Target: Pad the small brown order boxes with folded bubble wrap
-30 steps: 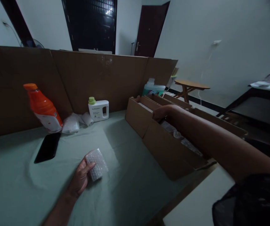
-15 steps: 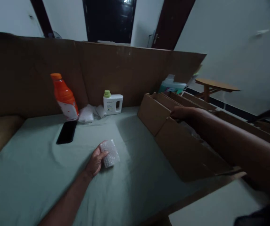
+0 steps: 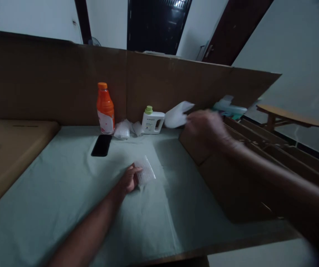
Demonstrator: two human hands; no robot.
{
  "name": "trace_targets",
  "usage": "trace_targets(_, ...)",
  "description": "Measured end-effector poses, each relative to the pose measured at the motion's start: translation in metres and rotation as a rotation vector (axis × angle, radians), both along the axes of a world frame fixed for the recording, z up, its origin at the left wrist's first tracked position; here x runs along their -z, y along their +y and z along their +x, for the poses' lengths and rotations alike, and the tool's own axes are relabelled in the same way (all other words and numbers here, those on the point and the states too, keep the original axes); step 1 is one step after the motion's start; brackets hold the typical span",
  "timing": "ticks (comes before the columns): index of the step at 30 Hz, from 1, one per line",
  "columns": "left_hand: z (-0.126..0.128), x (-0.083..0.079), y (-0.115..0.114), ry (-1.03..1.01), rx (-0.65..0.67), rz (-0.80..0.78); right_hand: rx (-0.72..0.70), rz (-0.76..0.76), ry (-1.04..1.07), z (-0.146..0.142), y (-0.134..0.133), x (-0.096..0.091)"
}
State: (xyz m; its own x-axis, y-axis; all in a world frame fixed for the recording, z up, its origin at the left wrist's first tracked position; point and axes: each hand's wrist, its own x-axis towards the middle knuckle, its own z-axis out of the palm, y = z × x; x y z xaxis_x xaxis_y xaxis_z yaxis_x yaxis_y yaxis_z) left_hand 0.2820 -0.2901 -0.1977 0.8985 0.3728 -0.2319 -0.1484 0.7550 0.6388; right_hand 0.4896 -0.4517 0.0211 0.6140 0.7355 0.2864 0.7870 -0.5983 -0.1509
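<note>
My left hand (image 3: 130,179) rests on the pale green table cover (image 3: 64,193), fingers closed on a small bubble-wrap bundle (image 3: 146,172). My right hand (image 3: 204,128), blurred by motion, is raised above the near end of an open cardboard box (image 3: 226,178) and grips a white object (image 3: 177,114) that I cannot make out clearly. Behind it, a small white bottle with a green cap (image 3: 151,121) stands against the cardboard backdrop (image 3: 50,89).
An orange bottle (image 3: 105,108) stands at the back, with crumpled bubble wrap (image 3: 123,129) beside it and a black phone (image 3: 101,145) lying in front. A teal-and-white jug (image 3: 228,106) sits behind the box. A tan board (image 3: 6,148) lies at left, a wooden stool (image 3: 284,113) at right.
My right hand has come up out of the cardboard box with a white object and moved left. My left hand stays on the bubble-wrap bundle. The view has swung to the left.
</note>
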Motion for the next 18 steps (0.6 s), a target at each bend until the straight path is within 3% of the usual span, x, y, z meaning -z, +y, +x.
trace_targets(2, 0.001, 0.0, 0.002, -0.042, -0.011, -0.033, -0.06, -0.196, 0.034, -0.051, 0.017, 0.037)
trace_targets(4, 0.004, 0.001, 0.004, -0.073, -0.031, -0.069, -0.132, -0.284, 0.112, -0.086, 0.027, 0.076)
trace_targets(7, 0.007, 0.005, 0.005, -0.111, -0.064, -0.114, -0.154, -0.248, 0.247, -0.101, 0.031, 0.113)
trace_targets(10, 0.01, 0.007, 0.004, -0.154, -0.087, -0.137, -0.12, -0.023, 0.546, -0.097, 0.038, 0.131)
trace_targets(12, 0.011, 0.006, 0.005, -0.178, -0.11, -0.149, -0.115, 0.042, 0.663, -0.096, 0.048, 0.144)
trace_targets(15, 0.011, 0.002, 0.01, -0.217, -0.165, -0.171, -0.114, 0.076, 0.593, -0.092, 0.073, 0.16)
trace_targets(18, 0.01, 0.002, 0.019, -0.198, -0.184, -0.265, -0.086, 0.129, 0.506, -0.069, 0.114, 0.156)
